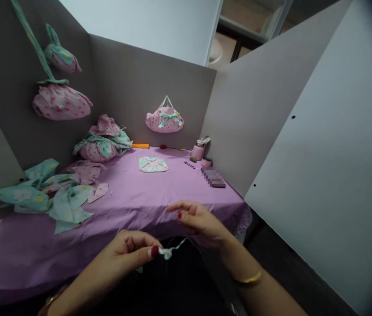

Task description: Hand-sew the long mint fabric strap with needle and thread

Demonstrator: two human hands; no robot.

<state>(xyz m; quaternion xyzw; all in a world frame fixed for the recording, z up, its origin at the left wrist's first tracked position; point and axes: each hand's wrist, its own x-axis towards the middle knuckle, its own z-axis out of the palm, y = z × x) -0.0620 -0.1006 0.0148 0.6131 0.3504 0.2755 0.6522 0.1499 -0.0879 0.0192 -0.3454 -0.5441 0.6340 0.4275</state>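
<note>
Low in front of me, my left hand (129, 252) is closed in a pinch. Between its thumb and fingers sits a narrow mint-green fabric strip (167, 253), bunched at that end. The strip's thin twisted tail runs right, below my other hand. My right hand (197, 220) is raised above and to the right of the strip, apart from its bunched end. Its index finger points left and the thumb is bent in beneath. Whatever lies between those fingers is too small to make out. On the table beyond lies a folded floral fabric piece (153, 164).
Loose mint fabric (70, 206) and gathered pink bundles (96, 149) lie left on the purple-covered table (133, 188). At right are a pink bottle (198, 150), thread snips (189, 165), a pink tin (206, 162) and a blurred phone-like slab (213, 177). Grey partitions (254, 96) enclose the table.
</note>
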